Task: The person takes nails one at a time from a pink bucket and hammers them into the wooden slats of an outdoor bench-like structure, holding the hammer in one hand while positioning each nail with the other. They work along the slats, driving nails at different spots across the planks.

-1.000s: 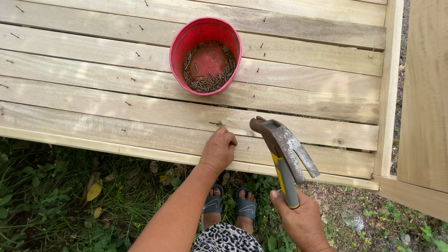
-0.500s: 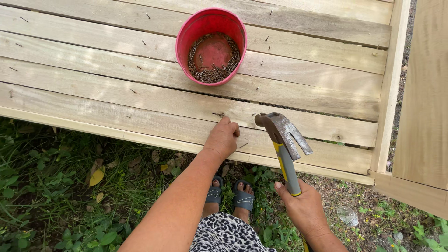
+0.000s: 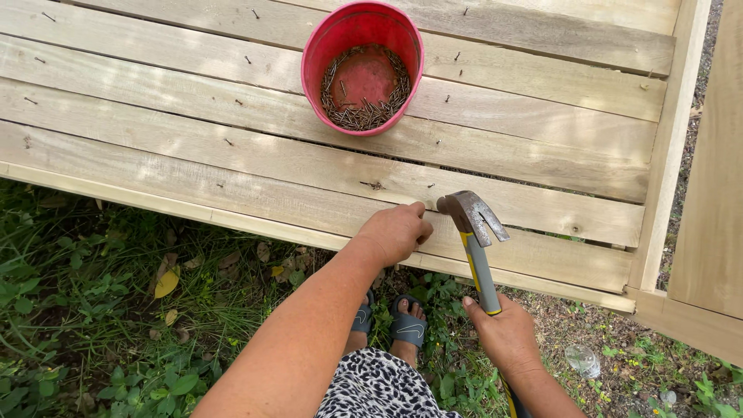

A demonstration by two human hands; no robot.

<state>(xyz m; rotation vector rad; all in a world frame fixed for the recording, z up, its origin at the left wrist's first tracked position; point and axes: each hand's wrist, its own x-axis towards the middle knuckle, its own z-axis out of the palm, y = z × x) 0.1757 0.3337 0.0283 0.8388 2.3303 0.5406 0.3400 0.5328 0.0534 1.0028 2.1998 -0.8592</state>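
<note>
Here the left hand (image 3: 396, 231) is resting curled on the near plank (image 3: 255, 197) of the slatted wooden surface, fingertips pinched together at the board; whatever it is pinching is too small to tell. Just beside it, the hammer (image 3: 474, 232) is hovering, its worn steel claw head right by those fingers. The right hand (image 3: 505, 334) is gripping the grey-and-yellow handle low down. Farther up, a round red plastic bucket (image 3: 362, 66) is holding thin dark nails (image 3: 364, 116).

A red bucket (image 3: 362, 68) of loose nails (image 3: 364, 108) sits on the planks, grass (image 3: 101, 310) below.
</note>
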